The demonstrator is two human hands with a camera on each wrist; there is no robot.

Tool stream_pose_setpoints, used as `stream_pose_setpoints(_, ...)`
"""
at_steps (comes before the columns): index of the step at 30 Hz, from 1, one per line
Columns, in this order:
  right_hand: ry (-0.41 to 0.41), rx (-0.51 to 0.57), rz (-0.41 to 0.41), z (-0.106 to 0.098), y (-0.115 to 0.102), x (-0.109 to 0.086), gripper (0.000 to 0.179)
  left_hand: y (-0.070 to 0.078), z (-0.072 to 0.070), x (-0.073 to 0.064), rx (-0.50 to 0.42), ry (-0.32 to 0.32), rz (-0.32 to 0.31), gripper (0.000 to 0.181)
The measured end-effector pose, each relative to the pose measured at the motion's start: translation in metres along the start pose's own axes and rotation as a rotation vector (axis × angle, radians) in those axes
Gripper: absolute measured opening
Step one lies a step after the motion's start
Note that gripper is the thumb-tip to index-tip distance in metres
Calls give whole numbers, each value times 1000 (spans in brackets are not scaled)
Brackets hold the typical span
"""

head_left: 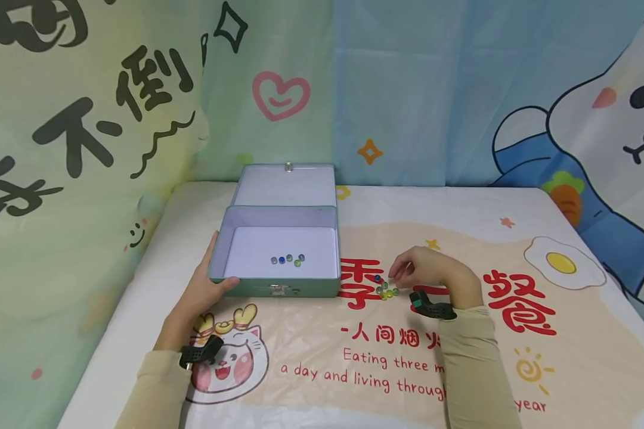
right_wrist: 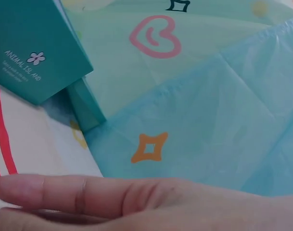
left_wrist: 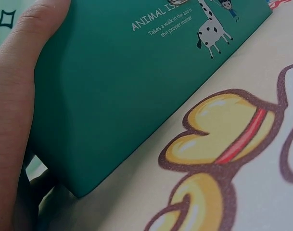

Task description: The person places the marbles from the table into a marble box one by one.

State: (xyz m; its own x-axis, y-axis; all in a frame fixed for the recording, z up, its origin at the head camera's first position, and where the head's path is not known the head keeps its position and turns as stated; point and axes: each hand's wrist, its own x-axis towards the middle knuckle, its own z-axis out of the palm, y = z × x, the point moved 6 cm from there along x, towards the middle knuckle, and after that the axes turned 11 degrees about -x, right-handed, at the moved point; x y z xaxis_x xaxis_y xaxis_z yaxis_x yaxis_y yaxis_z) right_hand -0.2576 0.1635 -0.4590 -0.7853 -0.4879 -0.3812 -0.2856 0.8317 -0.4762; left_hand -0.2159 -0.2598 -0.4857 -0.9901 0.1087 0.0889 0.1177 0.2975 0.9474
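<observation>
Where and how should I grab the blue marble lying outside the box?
Pinch the blue marble by opposite sides, probably from above and the far side: it's small and round, and green marbles lie on its near side. The right hand is closest.

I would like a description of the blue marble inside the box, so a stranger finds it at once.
Find the open green box, its left side held by the left hand. A small group of marbles lies on its pale floor, and the blue marble is second from the left. Its deep blue sets it apart from the paler marbles beside it.
</observation>
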Motion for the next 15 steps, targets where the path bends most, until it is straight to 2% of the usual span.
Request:
stream_pose_setpoints(4,-54,28,54,6,1,1,16,-1,0,-1,3,6,-5,119)
stream_pose_setpoints(6,-64,29,65,7,1,1,18,-10,-1,2,6,12,-1,118)
stream_pose_setpoints(7,-67,30,70,8,1,1,18,-10,-2,2,4,13,2,117)
stream_pose_setpoints(15,-60,-32,53,11,-4,3,14,-10,-2,2,-3,10,4,115)
